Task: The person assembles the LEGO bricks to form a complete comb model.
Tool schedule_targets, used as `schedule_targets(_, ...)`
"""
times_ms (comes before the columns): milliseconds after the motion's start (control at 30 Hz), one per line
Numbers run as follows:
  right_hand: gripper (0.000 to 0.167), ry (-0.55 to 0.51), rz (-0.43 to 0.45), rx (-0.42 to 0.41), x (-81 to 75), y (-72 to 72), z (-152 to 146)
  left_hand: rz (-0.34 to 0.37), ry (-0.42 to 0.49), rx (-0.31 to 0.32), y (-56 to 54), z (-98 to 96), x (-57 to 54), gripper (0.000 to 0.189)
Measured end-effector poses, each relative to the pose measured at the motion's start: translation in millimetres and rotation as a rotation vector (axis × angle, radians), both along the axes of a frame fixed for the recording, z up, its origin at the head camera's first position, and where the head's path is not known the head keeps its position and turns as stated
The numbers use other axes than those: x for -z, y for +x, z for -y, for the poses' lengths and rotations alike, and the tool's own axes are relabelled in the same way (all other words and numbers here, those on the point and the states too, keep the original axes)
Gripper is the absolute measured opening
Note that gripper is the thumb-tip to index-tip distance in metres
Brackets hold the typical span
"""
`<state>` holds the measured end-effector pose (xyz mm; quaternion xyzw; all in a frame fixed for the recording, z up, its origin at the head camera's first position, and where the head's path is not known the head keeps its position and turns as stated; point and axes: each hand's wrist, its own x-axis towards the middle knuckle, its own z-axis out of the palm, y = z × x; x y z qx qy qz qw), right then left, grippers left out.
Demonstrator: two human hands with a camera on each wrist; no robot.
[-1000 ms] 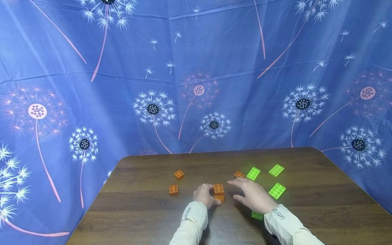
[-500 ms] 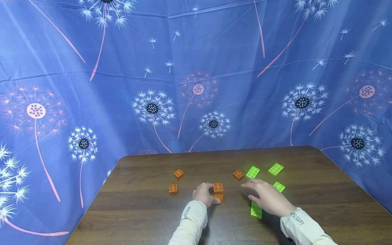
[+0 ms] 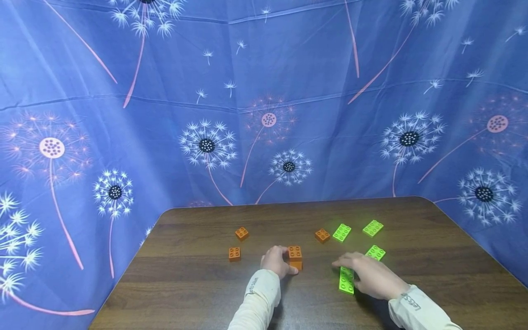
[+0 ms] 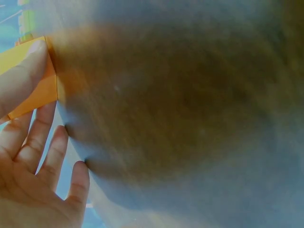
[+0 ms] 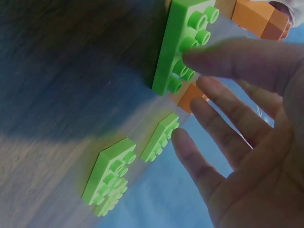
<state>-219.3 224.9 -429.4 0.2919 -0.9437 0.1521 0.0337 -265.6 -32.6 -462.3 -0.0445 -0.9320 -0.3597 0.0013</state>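
My left hand [image 3: 275, 262] holds a stack of two orange toy bricks [image 3: 294, 253] upright on the table, thumb on the near side. In the left wrist view the thumb lies against the orange brick's side [image 4: 40, 78], with fingers behind it. My right hand [image 3: 373, 275] hovers at a long green brick [image 3: 346, 283], partly covering its far end. In the right wrist view the thumb overlaps the green brick's studs [image 5: 198, 20], and the other fingers are spread apart, gripping nothing.
Two small orange bricks [image 3: 242, 233] [image 3: 234, 254] lie left of the stack. A third orange brick [image 3: 322, 235] sits beyond it. Behind my right hand are more green bricks [image 3: 342, 233] [image 3: 373, 228] [image 3: 376, 251]. A blue dandelion-print curtain [image 3: 264, 68] hangs behind the brown table [image 3: 185, 293].
My right hand has moved away from the orange stack, rightward and nearer me, over the long green brick. My left hand keeps its hold on the stack in the same place.
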Motion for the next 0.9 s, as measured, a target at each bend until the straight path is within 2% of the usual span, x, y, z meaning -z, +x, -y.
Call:
schedule_targets(100, 0.063, 0.004, 0.059, -0.001, 0.3, 0.8, -1, -0.005, -0.001, 0.002, -0.5, 0.2, 1.0, 0.056)
schedule_targets(200, 0.062, 0.023, 0.074, -0.002, 1.7, 1.0, -1, -0.006, -0.003, 0.000, -0.6, 0.2, 0.9, 0.056)
schedule_targets(400, 0.044, 0.044, 0.031, -0.018, 6.8, -0.3, -1, -0.005, -0.002, -0.002, -1.4, 0.6, 2.4, 0.054)
schedule_targets(567, 0.041, 0.032, -0.019, -0.018, 12.8, -0.6, -1, 0.001, 0.003, -0.005, -3.0, 0.0, 4.3, 0.055)
schedule_targets(900, 0.037, 0.011, -0.001, 0.005, 16.8, -0.7, -1, -0.001, -0.001, -0.003, -2.5, 0.7, 2.1, 0.055)
